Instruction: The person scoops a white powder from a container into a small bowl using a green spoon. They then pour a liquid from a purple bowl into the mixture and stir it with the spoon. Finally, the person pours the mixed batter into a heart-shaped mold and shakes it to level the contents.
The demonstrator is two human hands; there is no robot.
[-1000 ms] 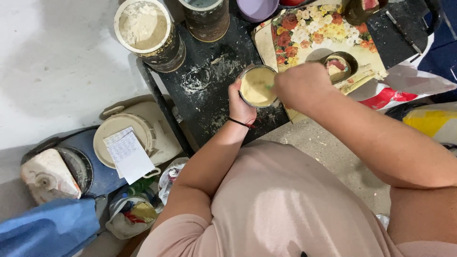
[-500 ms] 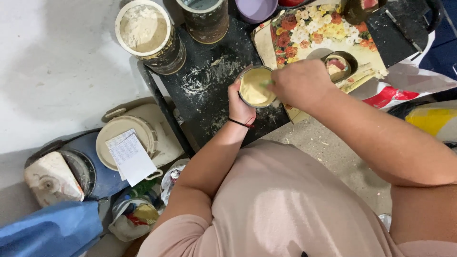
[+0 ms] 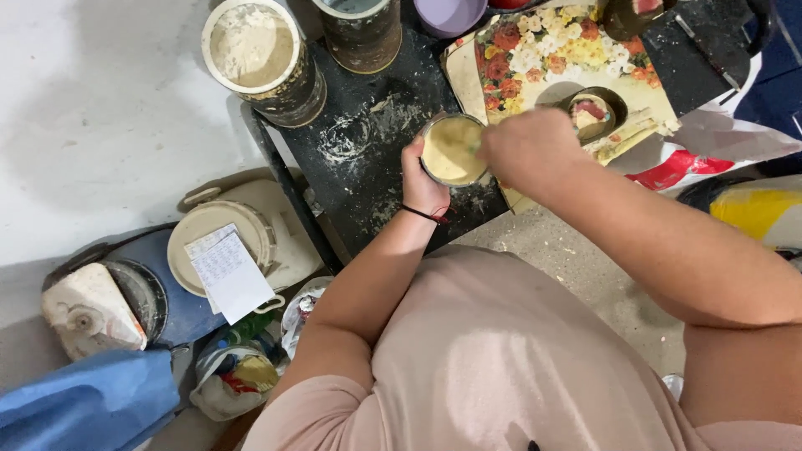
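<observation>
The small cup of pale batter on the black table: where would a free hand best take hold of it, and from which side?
Grip the cup by its round side wall, from the left, as the left hand does; the right hand works over its open top.

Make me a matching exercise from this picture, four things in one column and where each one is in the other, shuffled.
Things:
1. small cup of creamy batter
2. big tin of flour
3. flowered tray
4. white paper slip

Places:
A. on a round cream lid, down at the left
B. held by the left hand
C. back left corner of the black table
D. beyond the right hand

Pairs: 1-B, 2-C, 3-D, 4-A
</observation>
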